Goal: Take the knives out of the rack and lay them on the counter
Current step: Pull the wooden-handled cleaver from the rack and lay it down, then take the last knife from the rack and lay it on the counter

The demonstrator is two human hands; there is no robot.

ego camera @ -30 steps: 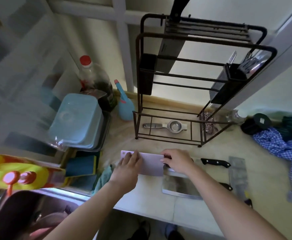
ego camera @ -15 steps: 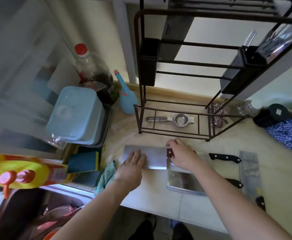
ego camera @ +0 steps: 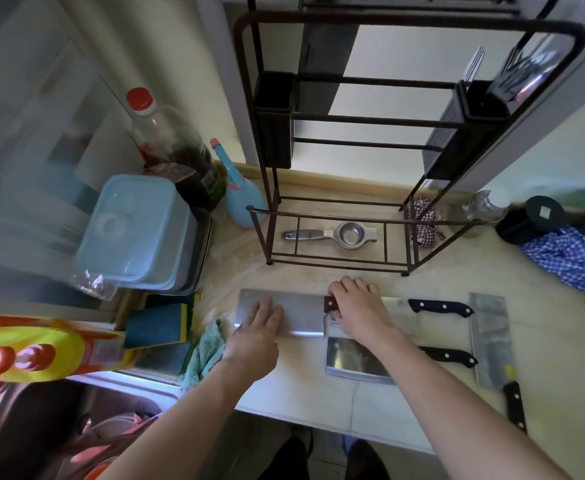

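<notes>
Since a second ago the cleaver [ego camera: 280, 311] has come down flat on the counter [ego camera: 319, 403] and the view has tipped lower, cutting off the rack's top. At 6 o'clock the left hand [ego camera: 258, 332] lies flat with fingers spread on the blade; the right hand [ego camera: 360, 306] is closed around its reddish handle [ego camera: 330, 304]. Toward 3 o'clock lie three more knives: a steel cleaver [ego camera: 357, 362], a black-handled knife [ego camera: 440, 307] and a long cleaver [ego camera: 490, 337]. At 12 o'clock the rack [ego camera: 346, 119] seems to keep one dark blade [ego camera: 325, 60]. As I judge it, the right hand overlaps the neighbouring blades, so a careless withdrawal could drag across an edge or knock the knives together
</notes>
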